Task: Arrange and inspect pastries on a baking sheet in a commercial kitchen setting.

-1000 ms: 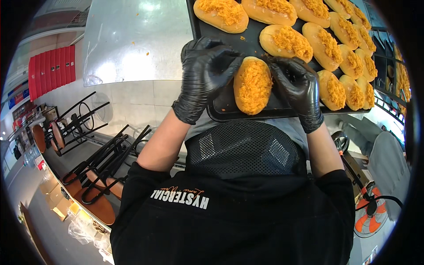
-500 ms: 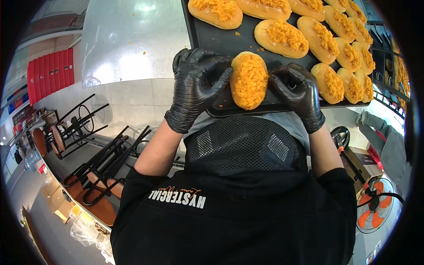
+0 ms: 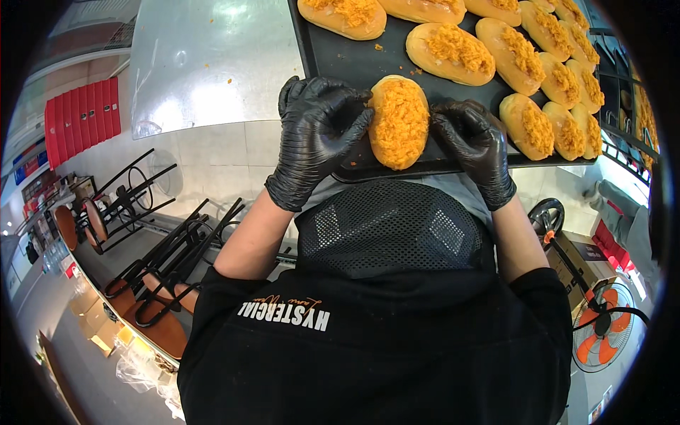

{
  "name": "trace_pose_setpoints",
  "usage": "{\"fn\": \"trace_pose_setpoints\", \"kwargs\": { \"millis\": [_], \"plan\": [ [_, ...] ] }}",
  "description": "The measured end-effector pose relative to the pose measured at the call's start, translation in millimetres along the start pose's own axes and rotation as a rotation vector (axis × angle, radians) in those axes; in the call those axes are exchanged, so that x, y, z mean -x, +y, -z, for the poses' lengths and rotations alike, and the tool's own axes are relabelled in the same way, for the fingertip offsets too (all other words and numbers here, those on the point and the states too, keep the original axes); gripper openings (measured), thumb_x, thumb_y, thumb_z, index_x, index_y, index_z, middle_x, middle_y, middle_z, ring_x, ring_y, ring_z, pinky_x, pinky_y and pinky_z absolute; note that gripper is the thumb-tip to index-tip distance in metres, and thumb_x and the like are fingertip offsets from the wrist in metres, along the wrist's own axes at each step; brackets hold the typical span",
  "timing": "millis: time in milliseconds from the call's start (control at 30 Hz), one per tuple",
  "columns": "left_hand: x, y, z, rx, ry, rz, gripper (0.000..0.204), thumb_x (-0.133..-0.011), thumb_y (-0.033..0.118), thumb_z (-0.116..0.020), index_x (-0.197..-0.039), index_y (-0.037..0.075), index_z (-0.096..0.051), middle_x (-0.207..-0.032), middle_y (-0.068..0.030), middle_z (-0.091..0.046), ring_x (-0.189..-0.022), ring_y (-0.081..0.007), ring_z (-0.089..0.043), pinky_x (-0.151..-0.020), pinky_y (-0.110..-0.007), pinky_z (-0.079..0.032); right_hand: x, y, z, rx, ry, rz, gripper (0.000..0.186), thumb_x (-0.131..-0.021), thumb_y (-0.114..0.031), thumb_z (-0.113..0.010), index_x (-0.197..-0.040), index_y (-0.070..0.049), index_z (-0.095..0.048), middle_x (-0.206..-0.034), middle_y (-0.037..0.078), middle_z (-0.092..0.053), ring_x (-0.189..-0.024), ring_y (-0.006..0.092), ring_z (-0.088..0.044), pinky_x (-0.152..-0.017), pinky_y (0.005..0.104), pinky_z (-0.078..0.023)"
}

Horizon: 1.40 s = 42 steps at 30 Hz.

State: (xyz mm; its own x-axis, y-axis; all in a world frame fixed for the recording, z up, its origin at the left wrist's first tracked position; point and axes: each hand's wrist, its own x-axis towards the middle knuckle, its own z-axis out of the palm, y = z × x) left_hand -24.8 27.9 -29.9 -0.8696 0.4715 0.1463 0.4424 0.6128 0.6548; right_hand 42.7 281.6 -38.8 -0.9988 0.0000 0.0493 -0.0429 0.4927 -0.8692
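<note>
One topped bun (image 3: 399,117) between left hand (image 3: 315,134) and right hand (image 3: 482,134) | grip: unclear whether either clamps it | seemingly tidying its topping (image 3: 399,134) | next: needs light, level touch

I'm in what looks like a bakery: many topped buns (image 3: 450,53) on a black tray (image 3: 333,58), upper right; shiny metal tabletop (image 3: 212,64), upper left.
</note>
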Motion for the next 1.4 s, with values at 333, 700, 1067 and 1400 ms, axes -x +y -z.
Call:
{"fn": "trace_pose_setpoints", "kwargs": {
  "millis": [333,700,1067,1400],
  "plan": [
    [-0.8,2.5,-2.5,0.146,0.127,0.111,0.015,-0.075,0.003,-0.074,-0.09,0.007,-0.07,-0.088,-0.0031,-0.066,-0.072,-0.0173,-0.057,-0.068,-0.029,-0.047,0.9,2.1,6.0,0.082,-0.016,-0.035,0.018,-0.082,-0.006,-0.073,-0.099,-0.003,-0.074,-0.093,0.009,-0.074,-0.078,0.0236,-0.067,-0.072,0.0315,-0.053],
    [34.2,19.3,-27.6,0.137,-0.228,0.164,0.024,-0.094,0.025,-0.061,-0.104,0.004,-0.068,-0.087,-0.0152,-0.069,-0.069,-0.0308,-0.061,-0.065,-0.041,-0.049,15.9,17.4,2.4,-0.081,-0.202,-0.276,0.032,-0.089,-0.013,-0.063,-0.113,0.006,-0.071,-0.098,0.02,-0.075,-0.08,0.0279,-0.07,-0.071,0.0382,-0.055],
    [17.9,10.8,-39.7,0.115,-0.072,0.272,0.02,-0.086,0.017,-0.059,-0.091,-0.001,-0.067,-0.083,-0.0203,-0.068,-0.071,-0.0403,-0.061,-0.069,-0.043,-0.051,-5.2,-22.4,-9.9,-0.283,-0.176,-0.453,0.025,-0.095,-0.013,-0.057,-0.105,0.004,-0.072,-0.076,0.012,-0.069,-0.061,0.0135,-0.055,-0.058,0.0273,-0.046],
    [6.3,-0.2,-24.5,-0.01,0.204,-0.053,0.025,-0.081,0.026,-0.064,-0.097,0.006,-0.068,-0.088,-0.0141,-0.07,-0.072,-0.0346,-0.063,-0.068,-0.044,-0.05,10.5,54.0,23.6,0.096,-0.106,-0.285,0.025,-0.093,-0.018,-0.068,-0.108,0.001,-0.073,-0.097,0.015,-0.075,-0.076,0.0206,-0.069,-0.067,0.0287,-0.054]
  ]
}}
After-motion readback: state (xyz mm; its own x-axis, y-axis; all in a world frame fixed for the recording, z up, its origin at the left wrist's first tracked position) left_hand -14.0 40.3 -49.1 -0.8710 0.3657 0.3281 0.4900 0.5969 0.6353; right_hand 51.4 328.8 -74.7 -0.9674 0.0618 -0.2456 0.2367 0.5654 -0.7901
